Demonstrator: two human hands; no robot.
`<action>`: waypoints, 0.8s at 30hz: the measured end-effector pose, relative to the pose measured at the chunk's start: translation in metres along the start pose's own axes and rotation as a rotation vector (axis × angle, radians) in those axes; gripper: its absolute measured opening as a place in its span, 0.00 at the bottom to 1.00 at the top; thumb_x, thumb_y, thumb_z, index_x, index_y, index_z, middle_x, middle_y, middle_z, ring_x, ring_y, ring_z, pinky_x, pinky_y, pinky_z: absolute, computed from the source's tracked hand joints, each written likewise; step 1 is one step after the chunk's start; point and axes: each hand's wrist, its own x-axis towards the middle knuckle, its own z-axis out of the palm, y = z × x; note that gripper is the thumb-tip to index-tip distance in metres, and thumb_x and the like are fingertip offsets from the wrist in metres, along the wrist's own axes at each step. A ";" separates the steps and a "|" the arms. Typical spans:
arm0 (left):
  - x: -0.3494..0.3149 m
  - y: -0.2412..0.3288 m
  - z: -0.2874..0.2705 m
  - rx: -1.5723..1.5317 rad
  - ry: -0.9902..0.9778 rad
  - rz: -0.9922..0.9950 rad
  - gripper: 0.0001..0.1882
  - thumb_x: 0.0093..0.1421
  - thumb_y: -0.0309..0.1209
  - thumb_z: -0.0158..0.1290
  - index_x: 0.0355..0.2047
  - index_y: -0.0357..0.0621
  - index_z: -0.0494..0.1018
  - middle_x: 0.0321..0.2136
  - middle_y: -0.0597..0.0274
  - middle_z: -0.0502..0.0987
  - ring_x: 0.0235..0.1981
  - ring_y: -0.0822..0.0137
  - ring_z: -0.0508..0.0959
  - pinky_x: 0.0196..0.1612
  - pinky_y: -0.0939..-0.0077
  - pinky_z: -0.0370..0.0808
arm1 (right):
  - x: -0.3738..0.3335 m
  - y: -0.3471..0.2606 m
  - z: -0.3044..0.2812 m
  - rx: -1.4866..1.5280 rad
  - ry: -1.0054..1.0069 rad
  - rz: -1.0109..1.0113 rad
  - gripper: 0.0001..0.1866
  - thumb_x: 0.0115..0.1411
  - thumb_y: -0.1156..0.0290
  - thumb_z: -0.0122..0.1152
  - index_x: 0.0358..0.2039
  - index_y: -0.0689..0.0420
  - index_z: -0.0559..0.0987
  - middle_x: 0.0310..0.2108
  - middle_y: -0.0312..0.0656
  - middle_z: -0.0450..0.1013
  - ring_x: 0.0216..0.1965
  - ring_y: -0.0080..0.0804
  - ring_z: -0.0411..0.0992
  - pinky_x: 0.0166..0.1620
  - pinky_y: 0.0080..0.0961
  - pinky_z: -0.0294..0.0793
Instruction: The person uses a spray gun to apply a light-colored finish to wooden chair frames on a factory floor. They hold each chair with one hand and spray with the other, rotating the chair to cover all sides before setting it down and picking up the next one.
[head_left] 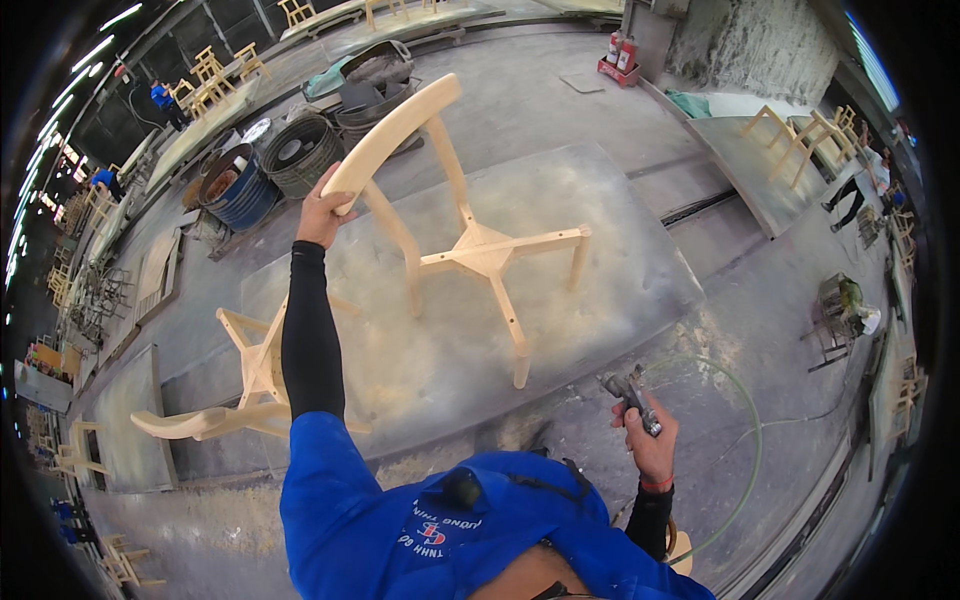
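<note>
My left hand (322,212) is closed round the left end of the curved backrest of a pale wooden chair frame (484,252). The frame has no seat; its crossed rails show, and it stands on a low grey board (620,250) dusted with pale overspray. In my right hand (650,440) is a metal spray gun (632,392), held to the right of the chair and apart from it. A thin green hose (752,390) loops beside the gun. A second chair frame (262,372) stands at my left, partly behind my black-sleeved forearm.
Beyond the board at the left stand a blue drum (240,195) and dark tubs (302,155). Red fire extinguishers (622,52) sit in a stand at the back. More chair frames rest on a platform (745,165) at the right, near another person (872,175).
</note>
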 end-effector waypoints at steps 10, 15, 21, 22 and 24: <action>0.009 0.000 0.005 -0.008 -0.062 -0.032 0.41 0.61 0.24 0.58 0.74 0.51 0.58 0.62 0.59 0.72 0.60 0.60 0.74 0.53 0.50 0.78 | 0.015 -0.050 0.070 0.140 -0.138 -0.243 0.32 0.67 0.59 0.69 0.62 0.70 0.74 0.39 0.47 0.82 0.41 0.30 0.79 0.45 0.27 0.79; 0.039 -0.006 0.008 -0.035 -0.083 -0.011 0.39 0.63 0.27 0.60 0.74 0.51 0.59 0.62 0.60 0.71 0.61 0.59 0.73 0.54 0.43 0.76 | 0.022 -0.046 0.100 0.089 -0.186 -0.290 0.30 0.67 0.61 0.69 0.62 0.69 0.74 0.41 0.48 0.82 0.41 0.29 0.79 0.47 0.28 0.79; 0.075 -0.017 0.013 0.067 0.146 -0.008 0.29 0.63 0.41 0.65 0.63 0.51 0.72 0.56 0.62 0.74 0.58 0.61 0.74 0.49 0.42 0.78 | -0.002 -0.023 0.093 -0.029 -0.135 -0.151 0.31 0.67 0.60 0.69 0.63 0.67 0.74 0.42 0.48 0.82 0.43 0.30 0.80 0.48 0.26 0.79; 0.079 -0.027 0.006 0.132 0.153 -0.010 0.27 0.62 0.43 0.66 0.59 0.50 0.75 0.54 0.64 0.76 0.59 0.60 0.73 0.52 0.44 0.74 | -0.013 -0.021 0.088 -0.036 -0.103 -0.148 0.31 0.67 0.60 0.69 0.63 0.66 0.74 0.43 0.48 0.82 0.44 0.30 0.80 0.49 0.26 0.79; 0.082 -0.070 -0.010 0.466 0.204 -0.043 0.27 0.62 0.45 0.66 0.57 0.49 0.75 0.52 0.59 0.78 0.58 0.62 0.74 0.52 0.53 0.76 | -0.032 -0.021 0.075 -0.019 -0.056 -0.091 0.32 0.66 0.59 0.69 0.63 0.67 0.74 0.43 0.48 0.82 0.45 0.30 0.80 0.49 0.27 0.79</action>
